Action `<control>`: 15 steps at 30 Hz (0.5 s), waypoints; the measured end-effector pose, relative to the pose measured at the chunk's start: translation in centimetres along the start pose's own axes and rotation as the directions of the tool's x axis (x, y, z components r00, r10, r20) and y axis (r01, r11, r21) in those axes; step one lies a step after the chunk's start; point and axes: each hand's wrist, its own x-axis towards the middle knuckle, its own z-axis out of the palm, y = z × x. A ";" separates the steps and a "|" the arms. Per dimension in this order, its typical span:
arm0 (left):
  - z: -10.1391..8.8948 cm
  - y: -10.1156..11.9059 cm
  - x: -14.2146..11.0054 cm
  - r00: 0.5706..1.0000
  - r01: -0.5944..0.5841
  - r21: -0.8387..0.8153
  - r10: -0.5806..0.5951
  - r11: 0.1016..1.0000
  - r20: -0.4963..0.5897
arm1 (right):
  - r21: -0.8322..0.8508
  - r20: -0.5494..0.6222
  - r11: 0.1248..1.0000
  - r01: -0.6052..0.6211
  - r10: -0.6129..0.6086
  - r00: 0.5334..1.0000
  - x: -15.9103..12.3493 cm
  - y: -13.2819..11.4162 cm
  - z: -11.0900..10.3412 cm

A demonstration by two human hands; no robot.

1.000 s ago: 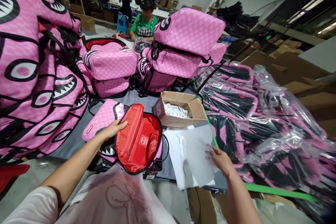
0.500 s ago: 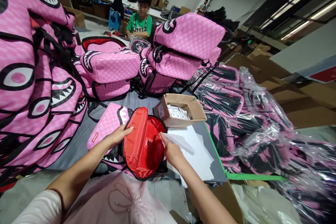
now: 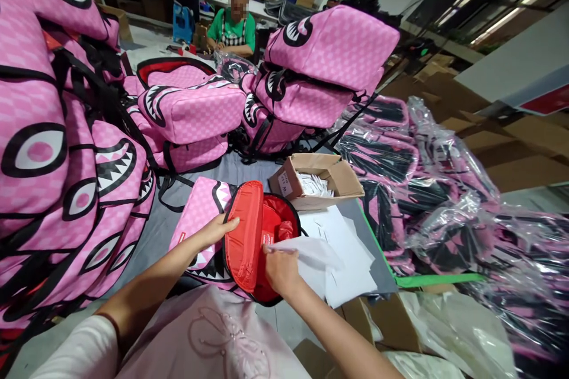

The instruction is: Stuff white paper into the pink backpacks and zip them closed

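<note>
The bag [image 3: 242,249] lies open on the desk [image 3: 244,169], pink-checked outside, with black-and-white teeth and a small red label. Its flap stands tipped to the left, baring a shiny red lining with a small pale print. The sheet [image 3: 317,251], white, thin and bent, reaches over the opening and sticks out rightward past the black rim.

The left hand [image 3: 219,231] grips an open backpack [image 3: 244,240] (red inside), the right hand [image 3: 282,271] a white sheet [image 3: 316,250].
</note>
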 end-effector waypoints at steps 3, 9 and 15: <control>-0.2 0.1 0.2 1.000 0.007 0.004 -0.007 1.000 0.009 | 0.010 0.098 0.999 -0.031 0.030 0.995 -0.2 -0.5 0.4; -0.2 0.4 0.2 1.000 0.019 0.018 -0.019 1.000 0.007 | 0.057 0.113 0.994 0.088 -0.094 0.989 1.1 -1.0 1.3; -0.1 0.8 -0.2 1.000 0.023 0.033 -0.022 0.999 -0.014 | 0.081 0.047 0.971 0.225 -0.230 0.972 1.7 0.8 1.7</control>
